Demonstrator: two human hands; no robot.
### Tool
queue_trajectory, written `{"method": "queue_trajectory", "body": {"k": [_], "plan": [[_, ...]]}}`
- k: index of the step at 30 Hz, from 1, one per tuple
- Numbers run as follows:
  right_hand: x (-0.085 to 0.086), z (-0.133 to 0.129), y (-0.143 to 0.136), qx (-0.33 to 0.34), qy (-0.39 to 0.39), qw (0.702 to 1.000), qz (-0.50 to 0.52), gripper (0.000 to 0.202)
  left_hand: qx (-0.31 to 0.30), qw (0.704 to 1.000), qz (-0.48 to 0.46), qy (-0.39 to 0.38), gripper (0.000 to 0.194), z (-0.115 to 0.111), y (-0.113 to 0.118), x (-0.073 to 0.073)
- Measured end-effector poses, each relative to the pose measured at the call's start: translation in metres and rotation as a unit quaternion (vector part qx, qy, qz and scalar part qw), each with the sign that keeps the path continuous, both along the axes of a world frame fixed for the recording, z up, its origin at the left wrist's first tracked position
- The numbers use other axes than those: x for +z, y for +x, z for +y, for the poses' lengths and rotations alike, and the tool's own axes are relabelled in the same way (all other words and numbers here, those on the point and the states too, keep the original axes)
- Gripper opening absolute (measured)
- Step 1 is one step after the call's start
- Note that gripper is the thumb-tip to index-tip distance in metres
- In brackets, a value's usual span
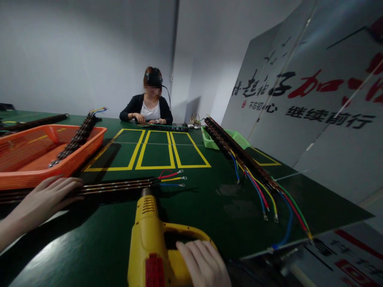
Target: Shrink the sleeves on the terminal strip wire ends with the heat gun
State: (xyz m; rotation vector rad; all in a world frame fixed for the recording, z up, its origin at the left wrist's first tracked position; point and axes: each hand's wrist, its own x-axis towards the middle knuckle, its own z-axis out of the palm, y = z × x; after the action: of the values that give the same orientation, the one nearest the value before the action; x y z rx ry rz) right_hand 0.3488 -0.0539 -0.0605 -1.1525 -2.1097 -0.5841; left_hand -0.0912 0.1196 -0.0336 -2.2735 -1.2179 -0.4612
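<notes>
My right hand [205,263] is wrapped round the handle of a yellow heat gun [148,235] at the bottom centre. The gun's nozzle [146,192] points away from me, at the near edge of a long wiring strip [119,185] lying crosswise on the table. Red, yellow and blue leads [172,178] with metal ring lugs stick out of the strip's right end. At the left, my left hand [49,199] lies over the strip with its fingers round it, just in front of the orange basket.
An orange basket [80,157] holds dark strips [77,137] at the left. More strips with coloured leads [245,157] lean over a green basket [211,140] at the right. A person [149,105] sits across the green table [191,215], handling another strip.
</notes>
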Motion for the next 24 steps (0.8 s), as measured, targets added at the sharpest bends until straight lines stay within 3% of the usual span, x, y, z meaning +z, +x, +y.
{"method": "queue_trajectory", "body": {"k": [4,8,11,15,19,24], "plan": [[0.001,0.004,-0.002,-0.001,0.016,0.999,0.037,0.060,-0.059,0.993,0.002,0.106,0.031,-0.007,0.021,0.011],[0.020,0.007,0.000,0.023,0.024,0.999,-0.022,0.056,-0.056,0.984,-0.024,0.170,0.026,-0.015,0.044,0.021],[0.046,0.002,0.003,0.044,0.052,0.997,-0.047,0.041,-0.024,0.975,-0.065,0.213,0.024,-0.024,0.060,0.023],[0.089,-0.013,-0.002,0.043,0.096,0.994,-0.020,0.036,-0.043,0.964,-0.091,0.246,0.024,-0.036,0.076,0.022],[0.131,-0.012,-0.015,-0.042,0.151,0.985,-0.065,0.046,-0.055,0.965,-0.056,0.249,0.019,-0.047,0.085,0.026],[0.169,0.011,-0.015,-0.123,0.104,0.970,-0.183,0.059,-0.071,0.955,-0.044,0.284,0.015,-0.057,0.091,0.033]]}}
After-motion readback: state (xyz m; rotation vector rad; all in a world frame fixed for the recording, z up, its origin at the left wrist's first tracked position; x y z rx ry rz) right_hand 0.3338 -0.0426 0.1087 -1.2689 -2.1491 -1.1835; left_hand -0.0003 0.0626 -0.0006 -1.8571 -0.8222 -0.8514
